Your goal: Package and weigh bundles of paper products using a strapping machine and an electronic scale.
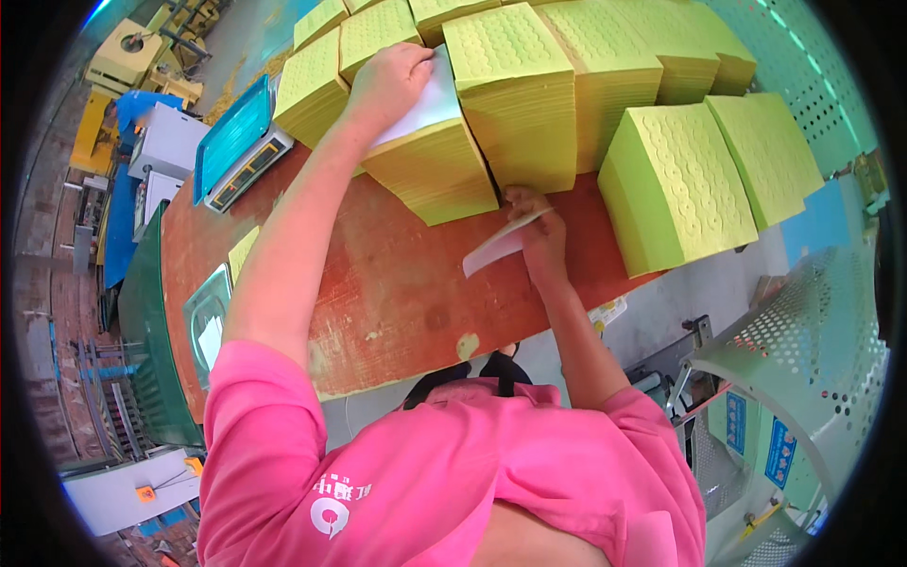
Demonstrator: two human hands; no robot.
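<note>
A stack of yellow embossed paper (430,175) stands near the middle of the table, a white sheet (431,102) lying over its top. My left hand (389,87) is at the far end of that sheet, fingers curled together at its edge. Close to the stack's front right corner, my right hand (545,236) is closed on a thin white paper slip (498,248), held tilted above the red tabletop (406,293). Whatever lies under the white sheet is hidden.
More yellow paper stacks (520,113) crowd the back, and two others (675,189) stand at the right edge. A scale with a blue tray (231,137) sits at the left, a clear tray (203,312) nearer me. Green perforated machine guarding (803,331) curves at the right.
</note>
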